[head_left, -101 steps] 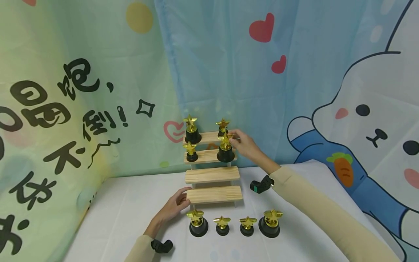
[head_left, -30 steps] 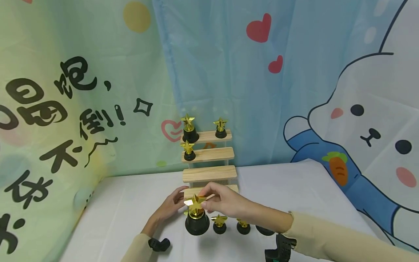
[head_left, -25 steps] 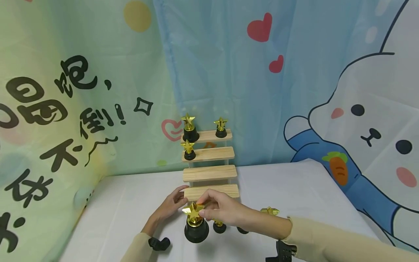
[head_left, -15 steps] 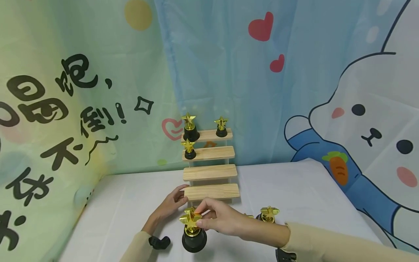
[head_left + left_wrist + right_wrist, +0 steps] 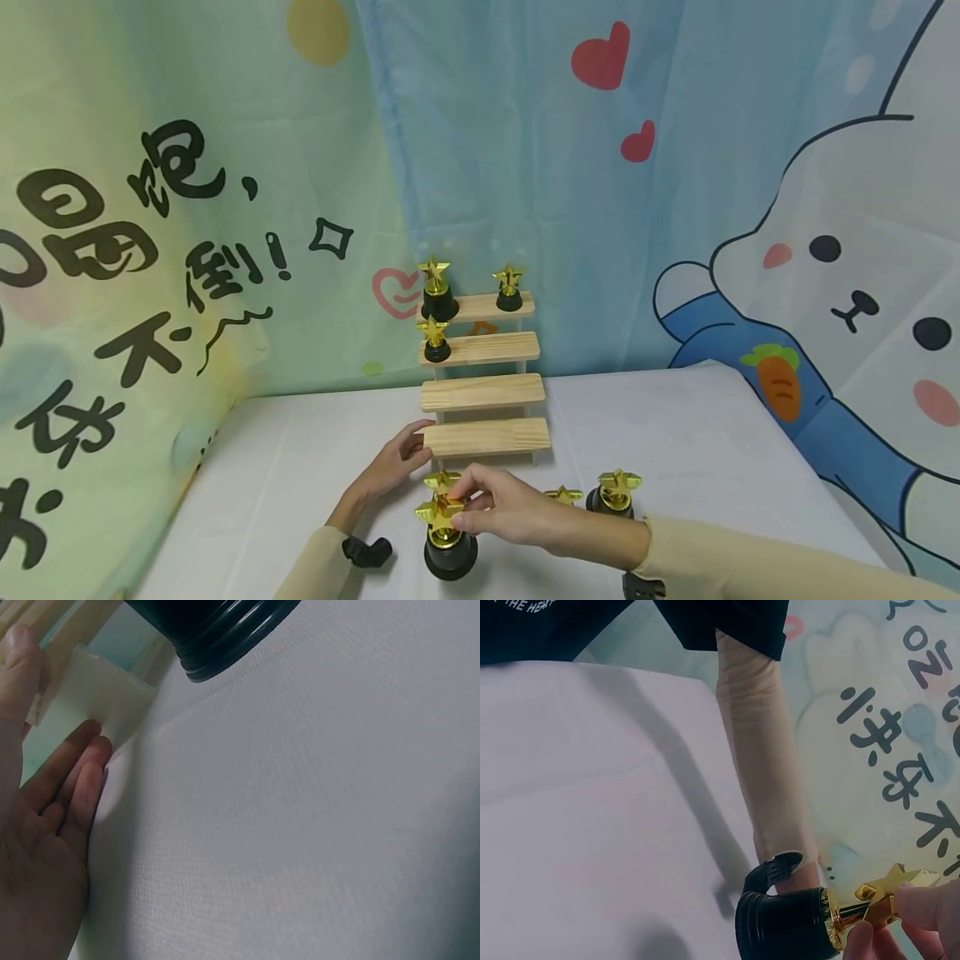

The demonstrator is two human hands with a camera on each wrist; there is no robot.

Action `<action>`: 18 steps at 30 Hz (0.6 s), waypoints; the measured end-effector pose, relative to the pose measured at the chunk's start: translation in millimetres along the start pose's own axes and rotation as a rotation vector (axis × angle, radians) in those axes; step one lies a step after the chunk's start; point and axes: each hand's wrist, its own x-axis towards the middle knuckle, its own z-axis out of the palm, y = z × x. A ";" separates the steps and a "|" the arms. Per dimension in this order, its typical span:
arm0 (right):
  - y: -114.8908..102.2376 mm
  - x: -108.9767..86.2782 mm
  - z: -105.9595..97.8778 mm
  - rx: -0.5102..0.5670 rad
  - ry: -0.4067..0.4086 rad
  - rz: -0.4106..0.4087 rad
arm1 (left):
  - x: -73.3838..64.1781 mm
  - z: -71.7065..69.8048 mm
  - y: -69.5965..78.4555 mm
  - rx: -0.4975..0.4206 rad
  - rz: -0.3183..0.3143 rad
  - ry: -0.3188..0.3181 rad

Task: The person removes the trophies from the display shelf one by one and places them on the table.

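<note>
My right hand [image 5: 517,510] pinches the gold star of a trophy [image 5: 450,557] with a black round base, held above the white table in front of the stand. In the right wrist view, thumb and fingertips hold the star [image 5: 900,883], the black base [image 5: 784,926] pointing left. At the left end of the lowest step of the wooden display stand [image 5: 487,437], my left hand [image 5: 393,464] grips the board between thumb and finger; its other fingers [image 5: 79,769] lie straight beside the pale support. Another star trophy [image 5: 442,480] stands behind the held one, mostly hidden.
On the top step stand a large trophy [image 5: 437,304] and a small one [image 5: 509,297]; a small trophy [image 5: 437,350] is on the step below, at left. A large trophy [image 5: 617,496] and a partly hidden small one [image 5: 564,496] stand on the table [image 5: 712,467] at right.
The right hand has brought the large trophy from the right of the second step down to the front, lately lowering it slightly towards me. The left hand stays at the stand.
</note>
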 end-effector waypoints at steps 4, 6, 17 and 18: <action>3.6 3.6 0.1 -0.024 0.014 0.014 | 1.1 -1.3 1.3 0.003 0.012 -0.003; 5.8 5.0 0.7 -0.031 0.022 0.021 | 1.8 -1.8 1.4 0.003 0.014 -0.005; 32.2 16.2 1.5 0.005 0.026 0.029 | 1.2 -2.0 -2.0 0.001 0.038 -0.024; 33.2 16.5 1.8 0.007 0.028 0.026 | 1.4 -2.4 -1.7 0.001 0.041 -0.026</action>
